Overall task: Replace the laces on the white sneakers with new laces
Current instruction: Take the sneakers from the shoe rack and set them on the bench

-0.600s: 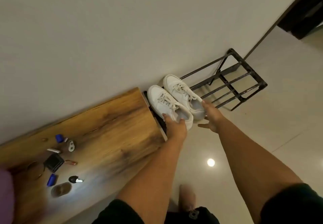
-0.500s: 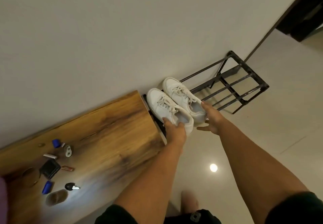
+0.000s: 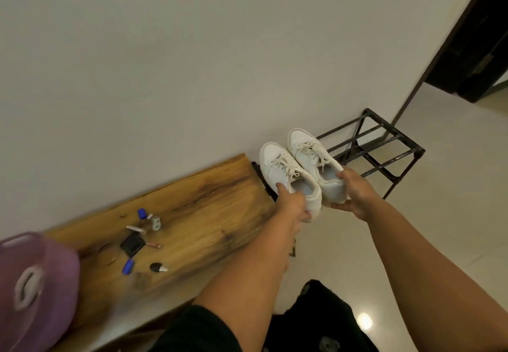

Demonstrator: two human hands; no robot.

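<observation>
White leather-look low-top sneakers, two of them side by side, both with their old off-white laces threaded and tied. The left sneaker (image 3: pixel 286 171) has its heel in the left hand (image 3: pixel 292 205), fingers curled over the collar into the opening. The right sneaker (image 3: pixel 316 159) gets the same treatment from the right hand (image 3: pixel 357 196), fingers over the heel rim and thumb underneath. So both hands are grasping a shoe by the heel, nothing loose.

The bit that matters for what comes next: each shoe's long axis runs away from the hands, toes pointing up at the plain pale wall (image 3: pixel 192 63), heels toward the person. They sit at the near end of the black metal bar rack (image 3: pixel 379 156); whether the soles are touching it or lifted clear I can't tell. Each hand is on its own shoe, so neither is "nearer". I'd guess the pair is about to go to the brown wooden worktop (image 3: pixel 209 214), which lies to the left, closer to the left arm.

Writing or brands: none readable on the shoes. There's a purple cap (image 3: pixel 35 283) with a pale emblem at the worktop's near end, too blurry to read.
</observation>
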